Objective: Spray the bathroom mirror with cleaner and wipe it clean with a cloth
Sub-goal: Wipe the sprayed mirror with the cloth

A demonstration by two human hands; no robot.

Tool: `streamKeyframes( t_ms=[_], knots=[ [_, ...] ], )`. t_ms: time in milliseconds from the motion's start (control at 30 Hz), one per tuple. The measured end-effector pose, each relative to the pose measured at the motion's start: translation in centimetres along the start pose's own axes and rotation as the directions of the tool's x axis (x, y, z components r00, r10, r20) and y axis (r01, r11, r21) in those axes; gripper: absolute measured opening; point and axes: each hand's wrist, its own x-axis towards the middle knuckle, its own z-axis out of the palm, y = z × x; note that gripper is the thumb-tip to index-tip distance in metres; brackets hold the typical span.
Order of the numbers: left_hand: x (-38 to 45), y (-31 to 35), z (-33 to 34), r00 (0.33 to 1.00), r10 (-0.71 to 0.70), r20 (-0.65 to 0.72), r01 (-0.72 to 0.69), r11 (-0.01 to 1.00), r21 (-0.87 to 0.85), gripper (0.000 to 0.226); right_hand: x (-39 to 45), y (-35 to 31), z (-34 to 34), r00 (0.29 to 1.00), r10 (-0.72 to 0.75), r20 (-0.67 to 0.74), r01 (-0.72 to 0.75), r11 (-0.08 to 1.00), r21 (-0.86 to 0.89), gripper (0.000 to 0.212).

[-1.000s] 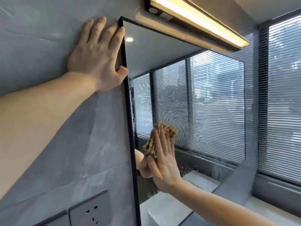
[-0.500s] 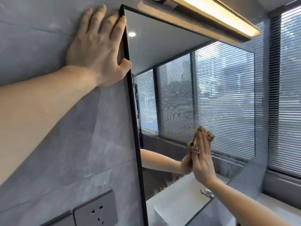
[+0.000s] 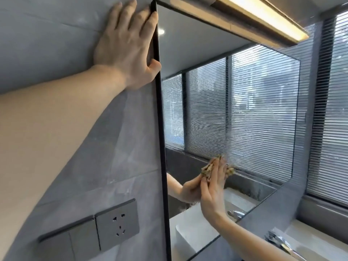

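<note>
— Where's the glass free?
— The black-framed mirror (image 3: 235, 95) has open glass above and right of the cloth; streaks cross its middle. The grey tiled wall (image 3: 56, 44) borders its left edge.
— The hands?
— Left hand (image 3: 126, 44) lies spread flat on the wall, thumb at the frame. Right hand (image 3: 212, 191) presses the tan cloth (image 3: 209, 169) flat-fingered against the mirror's lower part, above the faucet (image 3: 280, 242).

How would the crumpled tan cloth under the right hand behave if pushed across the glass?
The crumpled tan cloth bunches around the right hand, so it is probably soft and floppy. Smears on the black-framed mirror suggest wet glass, so it likely slides easily.
</note>
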Motion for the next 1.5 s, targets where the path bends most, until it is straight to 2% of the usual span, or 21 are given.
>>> streamKeyframes(
  t_ms=[100,233,367,500,600,667,767,833,967,1100,1200,1300,1500],
  knots=[
    [0.1,0.0,-0.4,0.999,0.0,0.045,0.0,1.0,-0.013,0.094,-4.1,-3.9,1.7,0.977,-0.178,0.114,0.181,0.983,-0.021,0.079],
    [-1.7,1.3,-0.8,0.995,-0.048,0.091,0.055,0.995,-0.078,0.091,-7.0,-3.5,1.7,0.929,-0.261,0.262,0.29,0.954,-0.077,0.075],
    [-6.4,2.9,-0.1,0.987,0.057,0.147,-0.053,0.998,-0.034,0.093,-6.5,-0.2,0.8,0.905,-0.335,0.261,0.376,0.918,-0.128,0.07],
    [-8.6,2.9,0.3,0.978,0.132,0.164,-0.139,0.99,0.036,0.091,-4.9,3.8,-0.5,0.963,-0.194,0.186,0.225,0.961,-0.163,0.069],
    [-9.1,3.3,0.8,0.981,0.117,0.153,-0.131,0.988,0.082,0.091,-2.6,7.3,-2.1,0.998,0.024,0.065,-0.014,0.987,-0.163,0.073],
    [-9.1,3.4,0.9,0.983,0.113,0.147,-0.128,0.987,0.098,0.092,-0.8,10.2,-3.3,0.977,0.21,-0.043,-0.214,0.967,-0.138,0.074],
    [-9.1,3.4,1.0,0.983,0.121,0.137,-0.136,0.986,0.1,0.093,1.1,15.3,-4.2,0.893,0.447,-0.054,-0.45,0.889,-0.085,0.076],
    [-9.1,3.4,1.1,0.984,0.123,0.128,-0.137,0.985,0.105,0.093,1.5,15.6,-3.6,0.861,0.502,-0.077,-0.506,0.862,-0.037,0.075],
    [-9.1,3.3,1.1,0.985,0.118,0.122,-0.129,0.988,0.084,0.093,-0.9,9.5,-1.6,0.843,0.531,-0.08,-0.525,0.847,0.086,0.063],
    [-9.2,3.3,1.1,0.986,0.118,0.122,-0.126,0.99,0.063,0.093,-5.8,4.0,0.5,0.911,0.411,0.016,-0.411,0.909,0.072,0.073],
    [-9.2,3.3,1.0,0.985,0.121,0.127,-0.128,0.991,0.049,0.093,-10.1,0.3,2.5,0.971,0.221,0.087,-0.228,0.971,0.072,0.08],
    [-9.3,3.3,1.0,0.985,0.117,0.129,-0.123,0.992,0.037,0.093,-13.8,-2.4,4.1,0.986,0.052,0.16,-0.061,0.997,0.052,0.082],
    [-9.3,3.1,1.2,0.984,0.124,0.127,-0.128,0.991,0.024,0.092,-14.5,-1.8,4.3,0.986,0.021,0.164,-0.037,0.994,0.1,0.081]
  ],
)
